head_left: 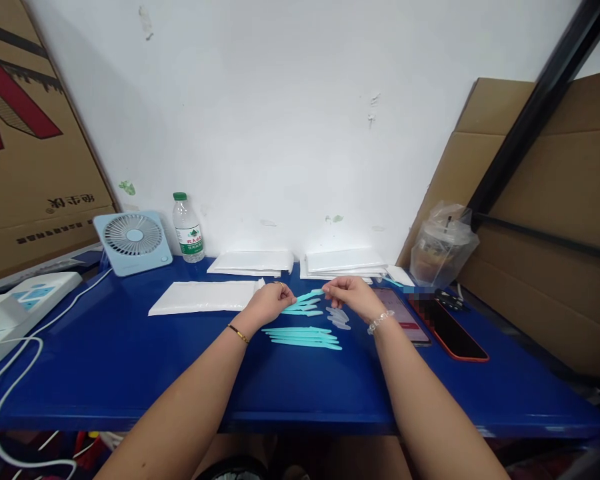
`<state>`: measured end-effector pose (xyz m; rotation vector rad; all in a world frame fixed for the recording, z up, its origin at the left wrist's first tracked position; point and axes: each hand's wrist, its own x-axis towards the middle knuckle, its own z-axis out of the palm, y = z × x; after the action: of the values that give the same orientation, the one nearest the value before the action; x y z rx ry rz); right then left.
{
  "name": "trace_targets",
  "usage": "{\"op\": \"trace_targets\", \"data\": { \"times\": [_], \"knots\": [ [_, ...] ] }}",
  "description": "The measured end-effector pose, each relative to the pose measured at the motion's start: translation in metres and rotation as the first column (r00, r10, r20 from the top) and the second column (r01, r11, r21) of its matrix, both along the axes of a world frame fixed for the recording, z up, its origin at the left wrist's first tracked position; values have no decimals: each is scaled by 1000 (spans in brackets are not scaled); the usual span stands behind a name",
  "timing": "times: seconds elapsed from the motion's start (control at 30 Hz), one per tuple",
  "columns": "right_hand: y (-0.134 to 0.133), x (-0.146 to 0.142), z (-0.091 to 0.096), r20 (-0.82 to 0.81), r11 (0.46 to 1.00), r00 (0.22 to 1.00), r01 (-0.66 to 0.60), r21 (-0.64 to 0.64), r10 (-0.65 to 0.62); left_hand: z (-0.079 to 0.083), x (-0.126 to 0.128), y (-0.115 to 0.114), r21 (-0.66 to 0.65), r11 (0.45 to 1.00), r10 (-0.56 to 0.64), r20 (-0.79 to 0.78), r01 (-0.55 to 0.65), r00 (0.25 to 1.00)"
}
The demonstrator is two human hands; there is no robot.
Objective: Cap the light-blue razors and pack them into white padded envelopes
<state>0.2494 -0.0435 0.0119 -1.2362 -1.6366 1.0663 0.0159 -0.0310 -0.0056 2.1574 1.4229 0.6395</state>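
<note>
My left hand [273, 303] pinches the handle end of a teal eyebrow razor [310, 295]. At the razor's other end, the fingers of my right hand [354, 298] are pressed together; whether a clear cap is between them is too small to tell. Several more teal razors [307, 311] lie just under the held one, fanned beside my left fingers. Closer to me, a row of similar razors [304, 337] rests on the blue table [180, 373]. Small clear caps [339, 319] lie loose below my right hand. A flat white packet [200, 297] lies to the left of my left hand.
Stacks of white packets [250, 261] stand against the wall. Left are a blue fan [135, 243], a water bottle [189, 230] and a power strip [35, 300]. Right are two phones [455, 333] and a bagged drink cup [440, 250]. Cardboard [555, 220] flanks the table.
</note>
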Motion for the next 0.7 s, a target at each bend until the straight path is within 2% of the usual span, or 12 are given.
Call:
{"op": "trace_targets", "data": {
  "times": [0.1, 0.2, 0.27, 0.37, 0.47, 0.6, 0.7],
  "knots": [
    [2, 13, -3, 260, 999, 965, 37, 21, -41, 1, -1, -2, 45, 999, 34, -111, -29, 993],
    [5, 26, -9, 451, 997, 890, -26, -79, 59, 5, 0, -6, 107, 994, 34, -164, -17, 986],
    [6, 28, -12, 524, 992, 846, -42, -115, 97, 7, 2, -10, 100, 993, -45, -150, 60, 988],
    [7, 27, -14, 594, 998, 802, -42, -46, 61, 7, 6, -14, 21, 968, -246, -135, 251, 960],
    [6, 25, -12, 546, 998, 838, -44, 46, 12, 3, 9, -16, -55, 948, -317, -144, 312, 937],
    [5, 24, -7, 335, 999, 941, -37, -7, 37, 0, 10, -16, -65, 955, -295, -137, 289, 946],
    [2, 21, -3, 194, 998, 980, -58, 39, 49, 3, 8, -14, -91, 969, -232, -10, 230, 973]
  ]
}}
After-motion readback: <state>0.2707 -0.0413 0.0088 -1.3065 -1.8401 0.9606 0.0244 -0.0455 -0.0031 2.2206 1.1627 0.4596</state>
